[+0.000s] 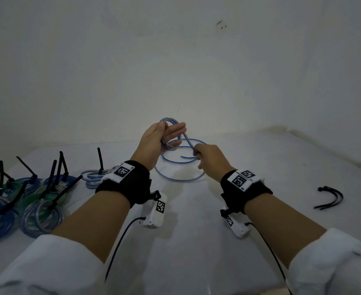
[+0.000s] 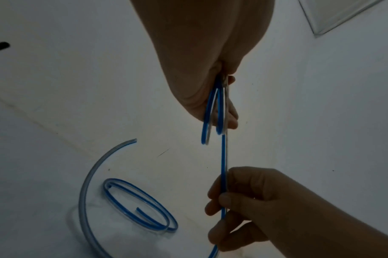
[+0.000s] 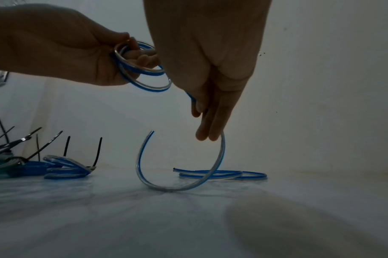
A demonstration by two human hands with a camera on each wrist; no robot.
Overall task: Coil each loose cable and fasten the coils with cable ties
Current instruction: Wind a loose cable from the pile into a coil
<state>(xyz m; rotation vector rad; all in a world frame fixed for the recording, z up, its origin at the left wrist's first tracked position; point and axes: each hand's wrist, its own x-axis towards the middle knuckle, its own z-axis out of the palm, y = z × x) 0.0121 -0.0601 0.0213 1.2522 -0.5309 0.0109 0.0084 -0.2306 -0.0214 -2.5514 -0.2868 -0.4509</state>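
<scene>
A clear cable with a blue stripe is partly wound into a small coil [image 1: 171,148] held above the white table [image 1: 186,241]. My left hand [image 1: 171,133] holds that coil, the loops round its fingers and the thumb on them; the same coil [image 3: 144,85] shows in the right wrist view. Just below and to the right, my right hand [image 1: 196,151] pinches the strand [image 2: 223,157] that runs down from the coil. The tail [image 3: 177,188] past my right hand curves down to the table and up to a free end. Another curl of blue cable [image 3: 250,174] lies flat beyond it.
Several tied coils [image 1: 37,201] in blue and green, black tie tails sticking up, crowd the table's left side, with one more coil [image 1: 94,177] beside my left wrist. Loose black cable ties [image 1: 330,196] lie at the right. A white wall stands close behind.
</scene>
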